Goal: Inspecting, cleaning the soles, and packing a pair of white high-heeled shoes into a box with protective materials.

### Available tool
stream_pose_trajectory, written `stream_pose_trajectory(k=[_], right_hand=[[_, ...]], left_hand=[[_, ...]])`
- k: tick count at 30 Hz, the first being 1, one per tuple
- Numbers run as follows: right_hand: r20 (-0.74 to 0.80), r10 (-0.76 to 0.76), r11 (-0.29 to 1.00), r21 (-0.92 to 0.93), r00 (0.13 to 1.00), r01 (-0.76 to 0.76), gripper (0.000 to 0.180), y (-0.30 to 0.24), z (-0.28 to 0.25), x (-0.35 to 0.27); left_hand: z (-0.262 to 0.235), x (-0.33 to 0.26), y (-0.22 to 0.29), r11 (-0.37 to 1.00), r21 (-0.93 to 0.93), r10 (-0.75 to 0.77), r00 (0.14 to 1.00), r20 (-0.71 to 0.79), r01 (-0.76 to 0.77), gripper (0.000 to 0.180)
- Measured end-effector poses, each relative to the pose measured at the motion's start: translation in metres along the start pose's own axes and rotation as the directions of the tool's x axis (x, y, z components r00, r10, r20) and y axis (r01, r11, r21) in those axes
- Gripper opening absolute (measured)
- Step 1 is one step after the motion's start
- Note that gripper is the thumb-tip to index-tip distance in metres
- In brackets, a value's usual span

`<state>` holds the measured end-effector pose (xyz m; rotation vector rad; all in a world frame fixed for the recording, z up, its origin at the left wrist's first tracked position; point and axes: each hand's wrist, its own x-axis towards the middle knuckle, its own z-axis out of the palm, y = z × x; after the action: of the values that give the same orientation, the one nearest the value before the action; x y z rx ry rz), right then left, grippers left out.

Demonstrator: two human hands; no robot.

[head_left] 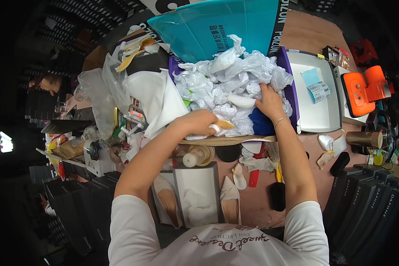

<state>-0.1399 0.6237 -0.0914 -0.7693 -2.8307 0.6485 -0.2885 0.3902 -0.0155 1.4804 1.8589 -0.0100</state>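
Head view: curled left hand [199, 121] against tan piece [226, 124] at near side of purple-sided box [285, 66]; could not tell grip. Spread right hand [270, 103] half-open onto crumpled white wads [257, 66] at right; could not confirm hold. Judged handling partway: heaped box full, left white piece [239, 177] loose on near table [257, 206].

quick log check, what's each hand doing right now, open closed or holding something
Left hand: closed, apparently holding a tan piece.
Right hand: on white wrapping; grip cannot be told.
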Motion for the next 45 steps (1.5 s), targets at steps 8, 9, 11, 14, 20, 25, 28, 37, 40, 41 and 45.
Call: stream_pose_trajectory(k=[8,9,11,14,20,25,28,37,40,41,45], right_hand=[[-0.005,0.019,1.000,0.017,1.000,-0.019,0.060,0.000,-0.003,-0.001],[-0.007,0.012,1.000,0.013,1.000,-0.012,0.060,-0.001,-0.003,0.001],[0.009,-0.001,1.000,0.003,1.000,0.001,0.059,-0.002,0.001,-0.001],[-0.032,-0.049,0.998,-0.039,0.998,0.047,0.058,0.004,0.007,0.000],[-0.040,-0.080,0.995,-0.063,0.996,0.077,0.069,0.001,0.006,-0.004],[-0.170,-0.338,0.941,-0.091,0.926,0.327,0.070,0.004,0.016,-0.009],[-0.076,-0.304,0.948,-0.123,0.950,0.294,0.074,-0.017,-0.001,-0.012],[-0.116,-0.432,0.901,-0.096,0.894,0.423,0.062,-0.042,-0.026,-0.019],[-0.188,-0.437,0.899,-0.101,0.880,0.425,0.060,-0.039,-0.029,-0.027],[-0.068,-0.352,0.935,-0.067,0.933,0.348,0.062,-0.036,-0.033,-0.030],[-0.272,-0.411,0.911,-0.152,0.870,0.383,0.060,-0.038,-0.043,-0.049]], left_hand=[[-0.029,-0.004,-0.024,0.902,-0.432,0.024,0.999,0.042,-0.004,0.032],[-0.030,-0.006,-0.022,0.877,-0.479,0.004,0.999,0.051,0.021,0.033],[-0.027,-0.015,-0.010,0.809,-0.582,-0.036,0.996,0.082,0.077,0.034],[-0.021,-0.019,0.006,0.875,-0.476,0.057,0.995,-0.076,-0.087,0.037],[-0.007,-0.044,0.034,0.924,-0.321,0.173,0.976,-0.136,-0.208,0.039],[-0.006,-0.081,0.043,0.954,-0.115,0.151,0.778,-0.610,-0.276,0.039],[0.010,-0.104,0.047,0.964,0.070,0.211,0.573,-0.792,-0.257,0.037],[0.048,-0.127,0.051,0.967,0.173,0.222,0.288,-0.931,-0.184,0.045],[0.047,-0.125,0.052,0.969,0.171,0.218,0.295,-0.930,-0.176,0.045],[0.046,-0.124,0.054,0.971,0.156,0.207,0.313,-0.927,-0.179,0.044],[0.042,-0.117,0.054,0.981,0.105,0.156,0.352,-0.923,-0.161,0.041]])
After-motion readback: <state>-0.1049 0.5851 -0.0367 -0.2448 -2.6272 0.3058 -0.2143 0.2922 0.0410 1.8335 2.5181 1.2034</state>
